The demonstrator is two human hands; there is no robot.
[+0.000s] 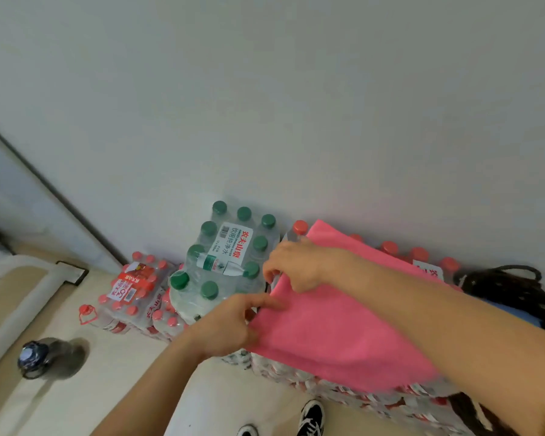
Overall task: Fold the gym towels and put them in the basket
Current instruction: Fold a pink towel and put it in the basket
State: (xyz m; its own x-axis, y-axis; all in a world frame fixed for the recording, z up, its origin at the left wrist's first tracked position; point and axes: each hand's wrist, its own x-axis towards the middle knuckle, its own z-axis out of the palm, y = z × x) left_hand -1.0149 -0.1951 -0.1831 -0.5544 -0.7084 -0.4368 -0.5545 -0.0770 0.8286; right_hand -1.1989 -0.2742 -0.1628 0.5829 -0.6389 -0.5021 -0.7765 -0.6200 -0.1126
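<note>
Green-capped bottle pack [225, 258] label: 农夫山泉, 饮用纯净水.

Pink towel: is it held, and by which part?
Both hands grip the pink towel by its left edge: left hand at the near corner, right hand farther back.

I wear the single wide-angle camera on my head, and it looks forward and steeply down, tilted, so the plain white wall [296, 89] fills the upper half and my black-and-white sneakers [310, 416] sit at the bottom edge. It is close over my left hand [230, 325] and right hand [293, 265] at the pink cloth towel [343, 328], with my forearms reaching in from below.
</note>
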